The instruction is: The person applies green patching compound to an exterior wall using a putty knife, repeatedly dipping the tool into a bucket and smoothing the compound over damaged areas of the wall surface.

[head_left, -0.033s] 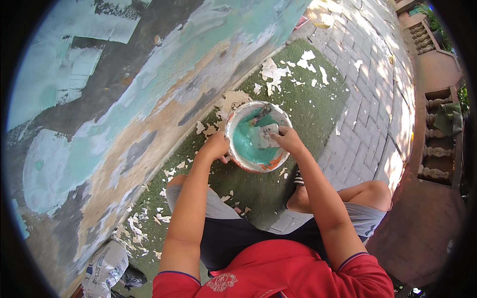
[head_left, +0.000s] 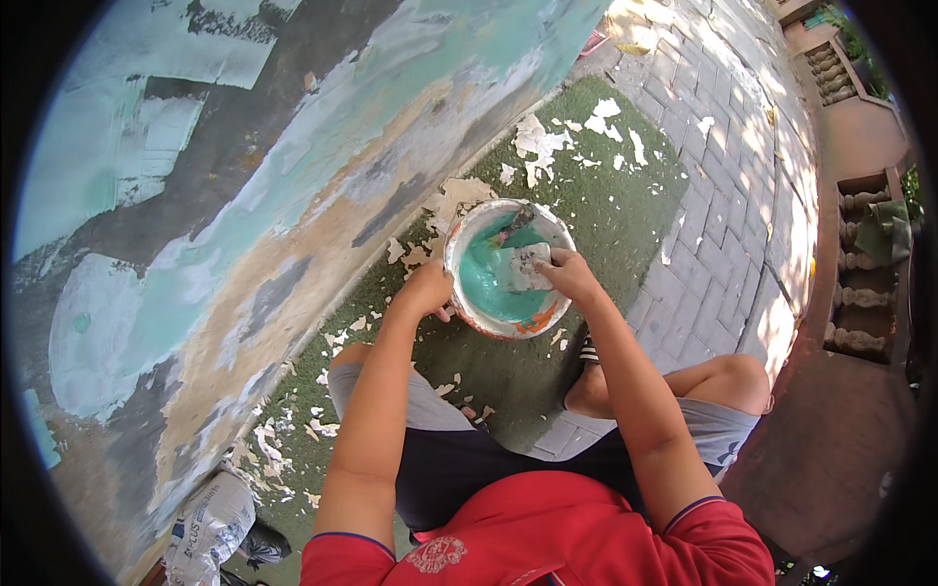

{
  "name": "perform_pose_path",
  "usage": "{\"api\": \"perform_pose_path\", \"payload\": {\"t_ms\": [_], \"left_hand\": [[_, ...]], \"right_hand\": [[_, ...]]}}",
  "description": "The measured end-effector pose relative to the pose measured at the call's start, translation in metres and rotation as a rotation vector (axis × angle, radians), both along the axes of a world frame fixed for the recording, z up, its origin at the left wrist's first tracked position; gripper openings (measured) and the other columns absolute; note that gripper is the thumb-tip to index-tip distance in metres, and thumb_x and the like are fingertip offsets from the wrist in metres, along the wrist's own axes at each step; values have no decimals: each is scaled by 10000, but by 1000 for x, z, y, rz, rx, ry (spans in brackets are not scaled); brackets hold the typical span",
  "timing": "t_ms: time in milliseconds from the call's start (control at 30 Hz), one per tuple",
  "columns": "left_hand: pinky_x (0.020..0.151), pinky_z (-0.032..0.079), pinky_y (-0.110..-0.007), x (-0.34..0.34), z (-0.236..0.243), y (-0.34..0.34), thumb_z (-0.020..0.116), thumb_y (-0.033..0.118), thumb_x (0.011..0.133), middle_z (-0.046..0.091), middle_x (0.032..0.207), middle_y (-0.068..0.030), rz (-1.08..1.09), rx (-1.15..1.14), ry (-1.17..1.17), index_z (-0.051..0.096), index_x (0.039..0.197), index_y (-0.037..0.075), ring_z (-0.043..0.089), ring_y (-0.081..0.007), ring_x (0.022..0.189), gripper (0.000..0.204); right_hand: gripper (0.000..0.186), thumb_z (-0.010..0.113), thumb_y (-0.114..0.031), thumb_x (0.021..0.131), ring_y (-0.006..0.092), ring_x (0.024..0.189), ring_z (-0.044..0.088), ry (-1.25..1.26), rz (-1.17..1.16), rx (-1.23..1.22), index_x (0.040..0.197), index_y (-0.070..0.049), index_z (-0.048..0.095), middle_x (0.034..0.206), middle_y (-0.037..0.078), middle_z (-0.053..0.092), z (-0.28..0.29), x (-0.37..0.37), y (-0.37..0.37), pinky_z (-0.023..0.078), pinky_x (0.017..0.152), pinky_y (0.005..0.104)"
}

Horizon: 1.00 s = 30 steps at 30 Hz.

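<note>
A white bucket (head_left: 558, 231) with orange smears on its outside holds turquoise paste (head_left: 486, 284) and sits in front of me between my legs. My left hand (head_left: 428, 289) is closed on its left side at the rim. With my right hand (head_left: 572, 277) I grip a pale, flat scraper (head_left: 528, 266) that rests in the paste. A dark, paint-caked tool (head_left: 513, 223) leans inside the far part of the bucket; what kind it is I cannot make out.
Left, a patchy turquoise, grey and beige wall (head_left: 195, 225) meets green turf (head_left: 616, 244) strewn with paint flakes (head_left: 542, 144). Grey paving (head_left: 703, 225) lies right of it, beside a low balustrade (head_left: 862, 300). A white sack (head_left: 210, 532) and black bag (head_left: 264, 544) lie at lower left.
</note>
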State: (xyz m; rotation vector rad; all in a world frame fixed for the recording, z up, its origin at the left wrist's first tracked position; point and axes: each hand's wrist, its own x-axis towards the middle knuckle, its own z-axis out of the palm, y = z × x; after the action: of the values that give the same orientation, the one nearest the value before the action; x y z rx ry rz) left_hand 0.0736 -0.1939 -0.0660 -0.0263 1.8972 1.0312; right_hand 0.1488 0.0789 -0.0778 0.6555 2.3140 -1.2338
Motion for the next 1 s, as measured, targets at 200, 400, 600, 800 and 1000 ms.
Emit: {"api": "perform_pose_path", "payload": {"t_ms": [200,400,600,800,1000], "left_hand": [[519,590,-383,14,-2,-11,400,132,990,620,1152,-262,76,38,-64,461,1286,-138,706,-335,606,405],[526,637,-404,21,5,-17,436,124,971,611,1048,-231,116,63,-149,446,1307,-130,702,-348,768,422],[558,648,-426,34,-2,-14,432,74,946,620,1076,-270,203,122,-224,471,1262,-147,707,-387,769,388],[579,614,-418,34,-51,-31,485,179,946,676,964,-237,172,53,-123,542,1228,-88,721,-339,784,392],[763,556,-349,34,-39,-65,544,298,968,727,951,-144,122,-186,495,626,1224,-7,729,-234,815,407]], "right_hand": [[320,683,-248,953,168,871,684,-85,-352,-446,1141,11,678,986,74,715,-7,8,0,560,802,333],[326,662,-226,971,171,894,705,-113,-428,-591,1212,-6,646,1059,73,714,-6,12,-6,587,804,332],[302,709,-290,914,181,724,637,36,-136,-61,914,12,708,835,79,716,-4,23,-13,502,666,362],[345,707,-307,891,205,735,626,130,7,89,924,36,684,796,130,677,-6,22,-36,483,682,392],[262,663,-273,948,118,790,629,121,-371,-545,1056,-39,708,918,16,701,22,5,-32,502,653,310]]}}
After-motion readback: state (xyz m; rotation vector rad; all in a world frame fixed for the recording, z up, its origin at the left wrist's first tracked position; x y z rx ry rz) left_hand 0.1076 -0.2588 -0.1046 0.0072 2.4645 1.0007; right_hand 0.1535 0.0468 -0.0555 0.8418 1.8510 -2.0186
